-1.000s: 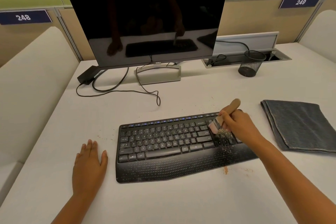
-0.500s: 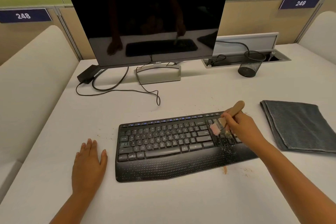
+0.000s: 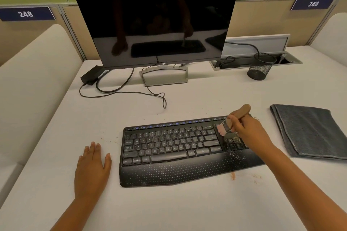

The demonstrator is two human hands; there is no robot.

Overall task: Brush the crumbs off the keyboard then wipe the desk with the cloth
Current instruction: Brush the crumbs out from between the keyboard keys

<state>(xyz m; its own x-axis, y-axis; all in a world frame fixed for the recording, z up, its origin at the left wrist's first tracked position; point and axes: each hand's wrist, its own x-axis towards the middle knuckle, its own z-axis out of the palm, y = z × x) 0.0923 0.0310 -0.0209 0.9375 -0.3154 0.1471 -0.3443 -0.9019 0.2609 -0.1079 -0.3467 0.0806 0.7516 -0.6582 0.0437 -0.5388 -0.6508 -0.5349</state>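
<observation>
A black keyboard with a wrist rest lies on the white desk. My right hand grips a small wooden-handled brush, its pink bristles over the upper right keys. Crumbs sit on the number pad and speckle the wrist rest just below it. More crumbs lie scattered on the desk around the keyboard. My left hand rests flat on the desk, left of the keyboard, fingers apart. A folded grey cloth lies to the right of the keyboard.
A dark monitor on a silver stand sits behind the keyboard, with a power brick and loose cables to its left. A black mesh cup and an open cable tray stand at the back right. Padded dividers flank the desk.
My right hand has drawn the brush from the number pad up toward the keyboard's top right edge. The left hand has stayed in place.
</observation>
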